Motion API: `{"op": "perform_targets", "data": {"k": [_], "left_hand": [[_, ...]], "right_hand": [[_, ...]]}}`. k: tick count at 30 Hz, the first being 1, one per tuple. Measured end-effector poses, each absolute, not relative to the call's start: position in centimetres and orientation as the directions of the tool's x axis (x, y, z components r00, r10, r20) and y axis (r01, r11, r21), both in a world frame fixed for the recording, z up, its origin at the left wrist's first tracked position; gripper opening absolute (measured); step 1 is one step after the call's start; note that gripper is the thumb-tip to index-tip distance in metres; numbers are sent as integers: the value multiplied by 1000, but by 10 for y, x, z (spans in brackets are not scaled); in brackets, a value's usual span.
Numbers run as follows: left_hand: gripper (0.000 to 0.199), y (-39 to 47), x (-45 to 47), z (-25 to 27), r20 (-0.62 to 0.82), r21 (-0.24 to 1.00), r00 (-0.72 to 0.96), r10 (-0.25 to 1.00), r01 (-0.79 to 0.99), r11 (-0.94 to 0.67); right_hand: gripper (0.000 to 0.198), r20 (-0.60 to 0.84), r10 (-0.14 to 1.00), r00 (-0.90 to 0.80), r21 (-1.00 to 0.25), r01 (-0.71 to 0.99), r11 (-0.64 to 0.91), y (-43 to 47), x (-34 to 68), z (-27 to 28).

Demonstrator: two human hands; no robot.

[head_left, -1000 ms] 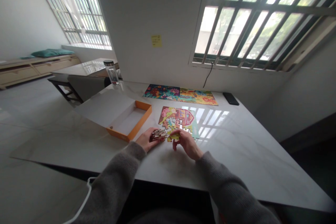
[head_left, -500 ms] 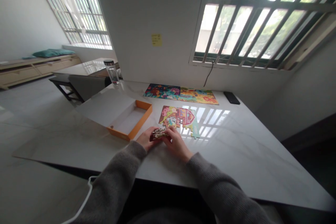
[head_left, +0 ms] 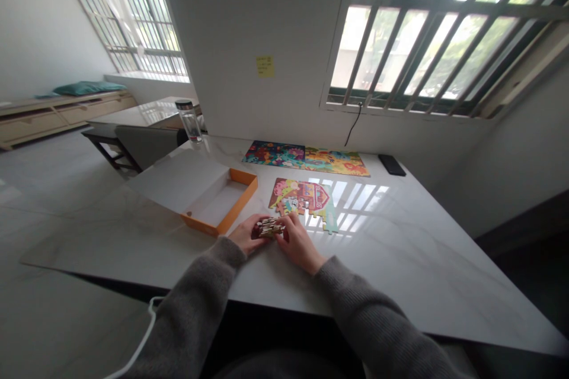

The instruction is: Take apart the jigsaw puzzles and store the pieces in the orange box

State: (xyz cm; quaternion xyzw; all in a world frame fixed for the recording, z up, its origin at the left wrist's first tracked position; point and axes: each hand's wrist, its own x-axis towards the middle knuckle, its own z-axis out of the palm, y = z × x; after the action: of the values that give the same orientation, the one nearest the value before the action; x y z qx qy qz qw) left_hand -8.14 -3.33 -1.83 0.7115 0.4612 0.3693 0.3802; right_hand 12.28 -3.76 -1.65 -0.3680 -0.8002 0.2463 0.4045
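Observation:
Between my hands is a stack of jigsaw puzzle pieces [head_left: 269,227], seen mostly from its edges. My left hand [head_left: 247,235] is closed around the stack's left side. At the right end, my right hand [head_left: 297,240] grips the stack with thumb and fingers. Just beyond them lies a partly assembled jigsaw puzzle [head_left: 304,195] with a red barn and animals; its near edge is uneven, with a gap in it. To the left, an orange-rimmed box [head_left: 237,210] stands open, its white lid folded out flat. Which pictures are on the held pieces I cannot tell.
Two assembled puzzles, one dark blue [head_left: 275,154] and one yellow [head_left: 338,162], lie along the back of the marble-look table [head_left: 391,260]. A black phone [head_left: 392,165] rests at the back right. A glass bottle [head_left: 190,122] stands at the back left corner.
The stack is held slightly more to the left and a little tilted, with small finger movements. The puzzles and box stay where they were.

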Motion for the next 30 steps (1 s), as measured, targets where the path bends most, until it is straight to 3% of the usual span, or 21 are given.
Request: {"op": "perform_targets", "data": {"k": [6,12,15,20,26,30], "left_hand": [[51,-33,-82,-21,167,889,302,939,365,-276],[48,-36,-77,-16,192,860,273,943,415,-296],[47,-37,-75,-13,201,842,275,940,443,-310],[46,-35,-76,-12,209,841,307,929,427,-330],[46,-37,-75,-12,198,845,292,936,433,-314],[47,-37,-74,-14,189,861,290,938,411,-301]], "right_hand": [[32,510,737,-443,-624,399,672,-38,141,-11],[18,583,734,-348,-474,588,656,-11,230,-5],[16,531,742,-410,-397,653,645,-1,271,-11],[34,363,758,-541,-182,757,627,-1,282,-11],[10,267,753,-601,47,789,613,-9,254,5],[14,257,743,-618,132,784,607,-10,245,8]]}}
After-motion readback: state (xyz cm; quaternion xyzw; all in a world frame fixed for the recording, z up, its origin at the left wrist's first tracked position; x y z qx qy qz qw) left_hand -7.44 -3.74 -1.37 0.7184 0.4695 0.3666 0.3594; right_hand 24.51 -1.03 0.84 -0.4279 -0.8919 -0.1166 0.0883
